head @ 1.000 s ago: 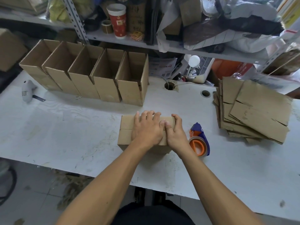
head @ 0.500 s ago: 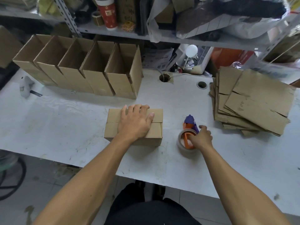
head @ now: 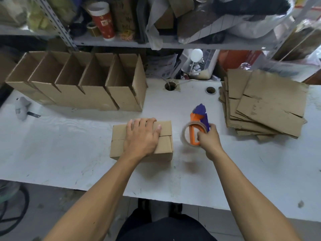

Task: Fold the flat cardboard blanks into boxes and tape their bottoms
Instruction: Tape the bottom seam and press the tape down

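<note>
Box [head: 165, 134] flaps-up on worktop [head: 69, 153] | left hand [head: 141, 136] flat, fingers spread, pressing flaps | right hand [head: 209, 139] grip curled round tape dispenser [head: 197, 126], lifted beside box

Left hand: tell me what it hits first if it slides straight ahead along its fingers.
The left hand lies flat on the box, fingers pointing away. Past the box edge comes bare table, then probably the nearest finished box.

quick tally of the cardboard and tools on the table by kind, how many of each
open boxes standing in the back row: 5
box being held shut under the left hand: 1
stack of flat blanks: 1, sheets too overlapped to count
tape dispenser in the right hand: 1
total: 8
</note>
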